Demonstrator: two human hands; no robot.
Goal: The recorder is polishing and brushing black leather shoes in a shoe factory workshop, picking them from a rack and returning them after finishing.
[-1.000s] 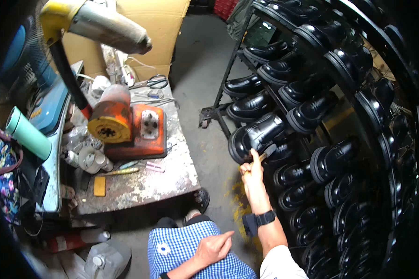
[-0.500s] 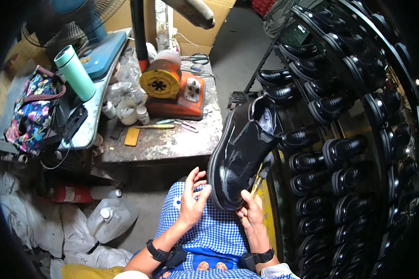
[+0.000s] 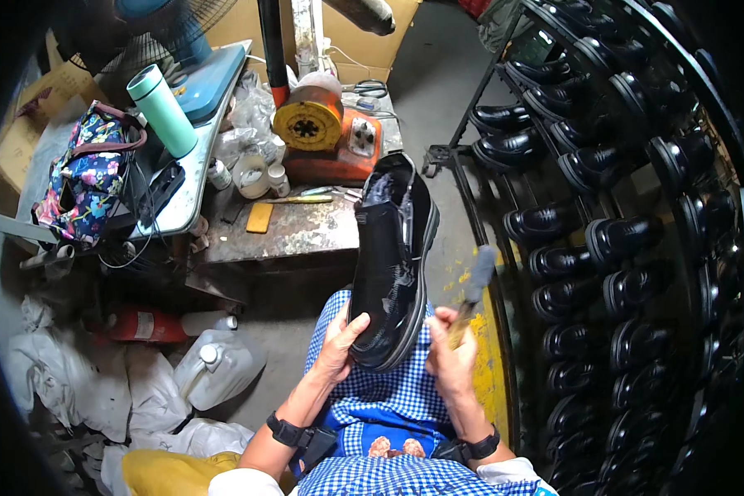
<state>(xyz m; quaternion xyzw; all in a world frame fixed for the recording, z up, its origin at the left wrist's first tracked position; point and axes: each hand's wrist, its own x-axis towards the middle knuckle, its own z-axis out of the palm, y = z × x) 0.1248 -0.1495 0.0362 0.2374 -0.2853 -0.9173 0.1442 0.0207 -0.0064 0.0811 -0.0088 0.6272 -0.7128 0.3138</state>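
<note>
Black glossy boot (image 3: 391, 264) held over lap, toe toward person, off rack (image 3: 636, 240) at 3 o'clock. Left hand (image 3: 337, 343) clasps toe; right hand (image 3: 452, 357) clamped on brush (image 3: 471, 291), bristles clear of leather. Brushing apparently not begun; bench (image 3: 306, 231) at 11 o'clock.

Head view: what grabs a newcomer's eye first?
The glossy black boot, centre frame, held up over the lap: the left hand grips its toe end while the right hand holds a brush beside it. To the right, a tall rack of matching black shoes; upper left, an orange machine on a cluttered bench.
</note>
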